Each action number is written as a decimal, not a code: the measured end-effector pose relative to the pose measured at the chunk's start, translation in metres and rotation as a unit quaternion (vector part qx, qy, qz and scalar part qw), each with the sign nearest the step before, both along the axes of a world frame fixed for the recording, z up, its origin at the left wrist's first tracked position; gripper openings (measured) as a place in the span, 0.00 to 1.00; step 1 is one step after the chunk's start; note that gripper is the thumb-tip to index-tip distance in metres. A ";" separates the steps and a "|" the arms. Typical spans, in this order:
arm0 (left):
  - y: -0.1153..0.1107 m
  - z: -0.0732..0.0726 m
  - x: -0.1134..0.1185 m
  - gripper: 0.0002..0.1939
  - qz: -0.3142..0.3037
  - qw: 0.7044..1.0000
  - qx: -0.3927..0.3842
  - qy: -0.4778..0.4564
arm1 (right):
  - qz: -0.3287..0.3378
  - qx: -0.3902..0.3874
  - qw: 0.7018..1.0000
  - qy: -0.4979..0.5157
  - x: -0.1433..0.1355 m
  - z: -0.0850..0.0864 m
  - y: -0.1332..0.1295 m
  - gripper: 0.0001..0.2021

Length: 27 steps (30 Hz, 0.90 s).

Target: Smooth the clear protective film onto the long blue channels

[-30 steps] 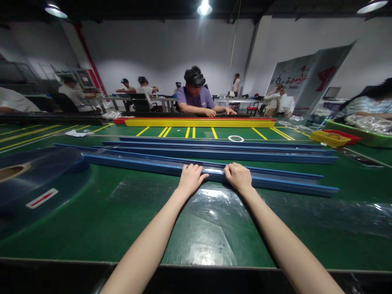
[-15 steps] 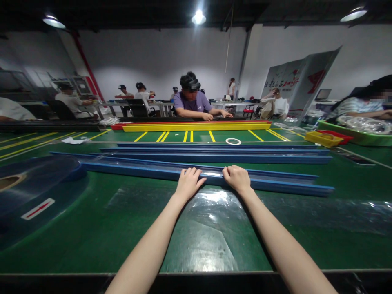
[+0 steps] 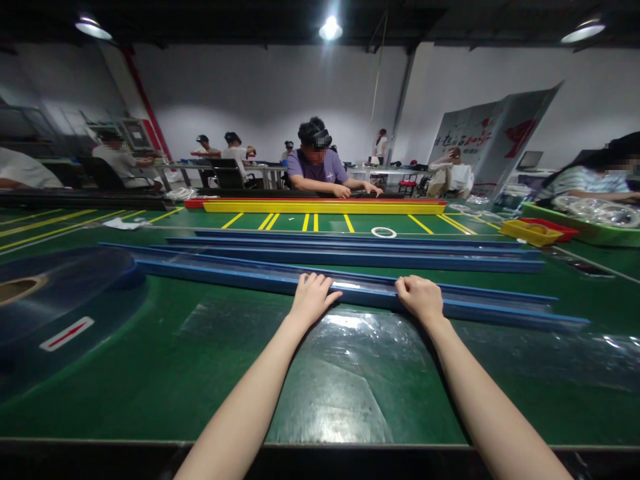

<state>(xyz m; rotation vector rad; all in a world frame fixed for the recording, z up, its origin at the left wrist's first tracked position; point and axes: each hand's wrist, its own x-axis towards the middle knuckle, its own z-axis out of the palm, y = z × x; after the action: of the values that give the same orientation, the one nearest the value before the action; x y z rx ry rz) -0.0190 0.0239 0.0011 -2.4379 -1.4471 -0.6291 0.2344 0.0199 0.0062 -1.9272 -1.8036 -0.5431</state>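
Observation:
A long blue channel strip [image 3: 270,276] lies slightly askew across the table in front of me, with clear glossy film along its trough. My left hand [image 3: 313,299] rests on its near wall, fingers laid over the rim and thumb spread apart. Further right, my right hand [image 3: 421,298] is closed over the same wall, fingers curled into the trough. Between me and the strip, a wide sheet of clear film [image 3: 345,347] lies flat on the green tabletop. On the left sits a large roll of clear blue film [image 3: 95,293] with a red-arrow label.
More blue channel strips [image 3: 350,257] lie just beyond. Further back are a yellow strip [image 3: 320,208] and a white ring [image 3: 383,232]. To the right stand a yellow tray [image 3: 530,232] and a green tray [image 3: 600,232]. A co-worker [image 3: 317,167] works across the table.
The blue channel strip has slid right and turned slightly, its right end coming nearer me. My right hand has travelled right with it; my left hand has stayed almost in place.

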 end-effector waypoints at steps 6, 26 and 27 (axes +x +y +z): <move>0.002 -0.003 0.000 0.19 0.006 1.000 0.006 0.016 | -0.001 -0.013 1.000 0.017 -0.001 0.001 -0.001 0.20; 0.001 -0.003 0.000 0.19 0.011 1.000 0.016 0.024 | 0.073 0.057 0.995 0.030 0.005 -0.002 0.000 0.21; 0.001 -0.003 0.000 0.19 0.011 1.000 0.016 0.023 | 0.074 0.063 0.995 0.030 0.004 -0.003 0.000 0.21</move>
<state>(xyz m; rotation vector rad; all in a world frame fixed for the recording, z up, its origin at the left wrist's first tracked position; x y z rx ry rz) -0.0189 0.0251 -0.0019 -2.3929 -1.4342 -0.5817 0.2388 0.0202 0.0035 -1.6937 -1.8125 -0.5293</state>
